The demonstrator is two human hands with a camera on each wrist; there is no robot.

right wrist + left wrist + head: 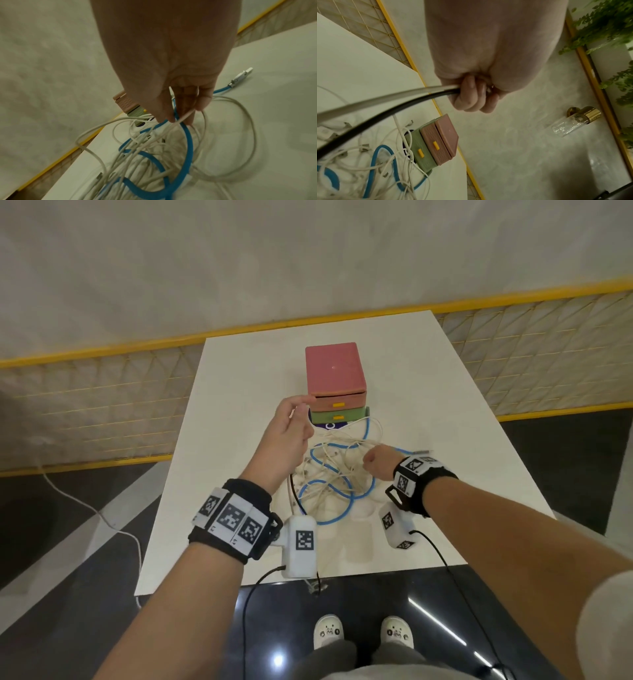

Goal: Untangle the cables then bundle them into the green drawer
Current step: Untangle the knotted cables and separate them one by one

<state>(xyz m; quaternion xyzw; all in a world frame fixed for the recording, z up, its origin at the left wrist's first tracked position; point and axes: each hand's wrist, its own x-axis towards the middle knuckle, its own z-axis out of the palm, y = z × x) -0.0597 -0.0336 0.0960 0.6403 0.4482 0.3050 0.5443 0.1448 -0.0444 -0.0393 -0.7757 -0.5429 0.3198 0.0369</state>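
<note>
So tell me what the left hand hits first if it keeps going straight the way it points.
Probably the pink drawer. The left hand points away from the person, its fingertips right by that drawer's front left corner. Depth is unclear, so it may pass just left of it.

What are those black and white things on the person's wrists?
Each wrist has a black band with white tags printed with black square patterns. A white box with the same kind of pattern hangs under the left wrist, and another box under the right wrist by its black band. A thin black wire runs from each box. Forearms are bare, with a pale short sleeve on the right arm.
</note>
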